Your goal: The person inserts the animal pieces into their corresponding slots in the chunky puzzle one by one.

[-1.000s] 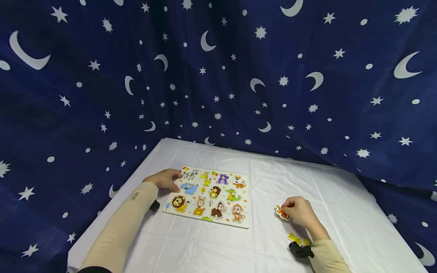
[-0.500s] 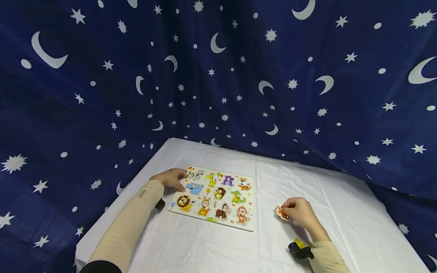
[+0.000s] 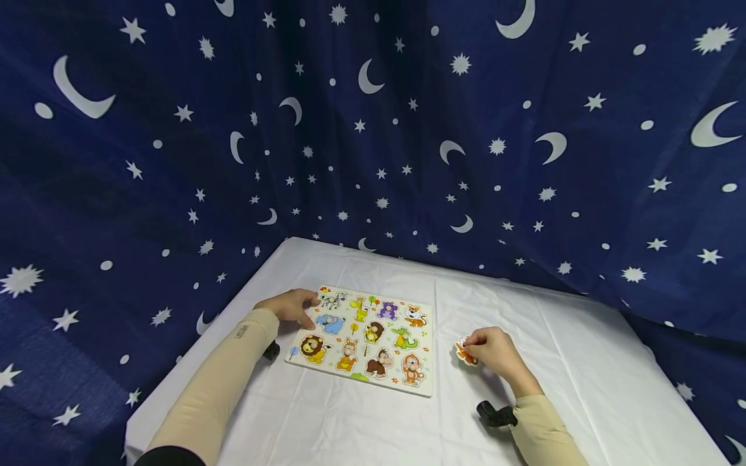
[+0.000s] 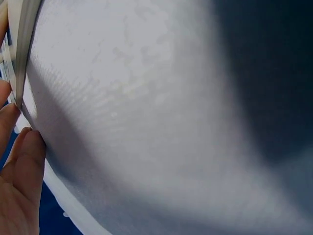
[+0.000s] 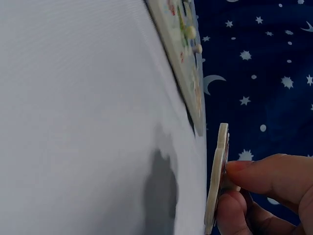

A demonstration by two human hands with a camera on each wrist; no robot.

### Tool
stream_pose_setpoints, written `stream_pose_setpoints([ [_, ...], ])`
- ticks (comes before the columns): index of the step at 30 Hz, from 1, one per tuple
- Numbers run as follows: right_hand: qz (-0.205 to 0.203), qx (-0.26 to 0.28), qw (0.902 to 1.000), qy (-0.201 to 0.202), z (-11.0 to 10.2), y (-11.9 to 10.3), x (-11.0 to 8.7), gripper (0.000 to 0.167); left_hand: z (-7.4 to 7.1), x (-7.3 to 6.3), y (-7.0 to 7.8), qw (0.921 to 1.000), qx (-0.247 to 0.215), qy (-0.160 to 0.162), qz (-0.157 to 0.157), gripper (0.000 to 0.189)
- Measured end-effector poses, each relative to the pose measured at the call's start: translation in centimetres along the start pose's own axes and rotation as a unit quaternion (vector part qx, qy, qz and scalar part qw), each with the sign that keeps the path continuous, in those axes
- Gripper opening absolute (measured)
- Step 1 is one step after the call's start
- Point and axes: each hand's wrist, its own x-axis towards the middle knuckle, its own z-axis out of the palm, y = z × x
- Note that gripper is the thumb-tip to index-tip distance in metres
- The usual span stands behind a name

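Observation:
A white wooden puzzle board (image 3: 350, 373) with rows of cartoon animals lies flat on the table. My left hand (image 3: 290, 307) rests at its left edge, thumb and fingers spread apart. In the left wrist view the fingers (image 4: 30, 156) touch the board's edge (image 4: 23, 49). To the right of the board, my right hand (image 3: 497, 353) pinches an orange and white animal puzzle piece (image 3: 462, 351). In the right wrist view, thumb and finger hold this piece (image 5: 215, 176) by its face side, tilted nearly on edge above the cloth. Fingers hide part of its picture.
A white cloth (image 3: 350, 427) covers the table. A dark blue curtain (image 3: 326, 129) with moons and stars hangs behind and around it. A black wrist camera (image 3: 495, 414) sits at the right sleeve.
My right hand has carried the puzzle piece left, closer to the board. Yellow pieces seen earlier by the right wrist are now hidden. The left hand stays on the board.

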Motion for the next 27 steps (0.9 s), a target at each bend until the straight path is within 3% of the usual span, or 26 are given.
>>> stream_pose_setpoints([
  [7, -0.006, 0.022, 0.9997, -0.010, 0.8, -1.3, 1.6, 0.005, -0.3, -0.1, 0.2, 1.0000, -0.001, 0.004, -0.009, 0.064],
  [19, -0.030, 0.005, 0.9995, -0.011, 1.6, -2.5, 3.3, 0.007, -0.6, 0.0, 0.4, 1.0000, -0.006, 0.005, -0.005, 0.065],
  [27, -0.035, 0.014, 0.9992, -0.017, 2.4, -2.9, 4.3, 0.006, 0.1, 0.1, 0.0, 0.9999, -0.010, 0.003, -0.007, 0.065],
])
